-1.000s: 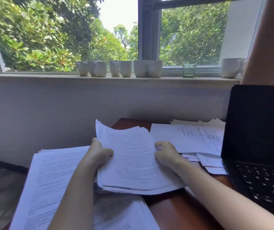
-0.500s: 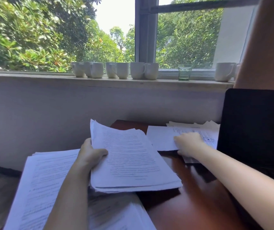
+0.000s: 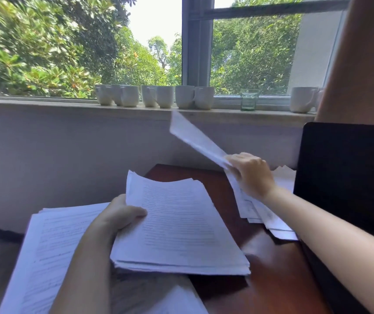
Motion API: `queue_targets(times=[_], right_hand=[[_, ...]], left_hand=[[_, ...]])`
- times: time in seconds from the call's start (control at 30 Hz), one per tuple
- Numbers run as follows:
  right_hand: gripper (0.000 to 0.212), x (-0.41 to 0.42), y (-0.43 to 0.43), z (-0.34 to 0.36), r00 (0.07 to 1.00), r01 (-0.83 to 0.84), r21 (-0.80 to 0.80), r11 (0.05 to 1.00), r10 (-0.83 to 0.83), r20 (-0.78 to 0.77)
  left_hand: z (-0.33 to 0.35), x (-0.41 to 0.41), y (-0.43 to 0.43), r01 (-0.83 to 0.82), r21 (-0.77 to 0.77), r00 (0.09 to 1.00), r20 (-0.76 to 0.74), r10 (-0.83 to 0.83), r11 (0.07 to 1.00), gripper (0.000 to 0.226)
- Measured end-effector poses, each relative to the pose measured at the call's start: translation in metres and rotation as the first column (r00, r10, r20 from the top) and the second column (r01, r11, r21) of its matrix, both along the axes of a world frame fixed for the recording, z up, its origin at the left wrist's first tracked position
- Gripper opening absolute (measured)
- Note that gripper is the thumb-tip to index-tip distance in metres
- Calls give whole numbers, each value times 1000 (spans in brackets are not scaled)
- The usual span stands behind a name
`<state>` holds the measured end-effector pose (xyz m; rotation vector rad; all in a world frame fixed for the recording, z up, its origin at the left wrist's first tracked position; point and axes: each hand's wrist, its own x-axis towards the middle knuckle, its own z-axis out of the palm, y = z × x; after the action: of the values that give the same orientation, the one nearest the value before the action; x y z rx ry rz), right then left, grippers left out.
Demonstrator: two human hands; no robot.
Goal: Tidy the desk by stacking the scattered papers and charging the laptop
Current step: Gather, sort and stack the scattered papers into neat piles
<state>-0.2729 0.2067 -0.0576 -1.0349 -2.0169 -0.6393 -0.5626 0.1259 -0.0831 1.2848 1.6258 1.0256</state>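
Left hand (image 3: 118, 214) pinches the thick stack (image 3: 181, 225) at its left edge, above the counter (image 3: 272, 279). Right hand (image 3: 251, 175) grips loose sheets (image 3: 195, 137), raised and blurred, probably several. Light, floppy paper: it likely needs edge grips.

Bare desk (image 3: 260, 275) runs between paper stack (image 3: 181, 223) and loose sheets (image 3: 281, 230) beside laptop (image 3: 344, 177).
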Motion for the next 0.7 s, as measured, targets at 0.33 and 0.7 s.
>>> queue_targets(times=[0.33,0.7], right_hand=[[34,6,-28,-61,701,-412,-161,897,425,572],[53,12,-46,-51,912,-21,-757,653,-297,-282]], left_hand=[[-10,-6,2,-31,-191,920,379,102,981,62],[-2,-2,-2,35,-65,999,4,-35,997,19]])
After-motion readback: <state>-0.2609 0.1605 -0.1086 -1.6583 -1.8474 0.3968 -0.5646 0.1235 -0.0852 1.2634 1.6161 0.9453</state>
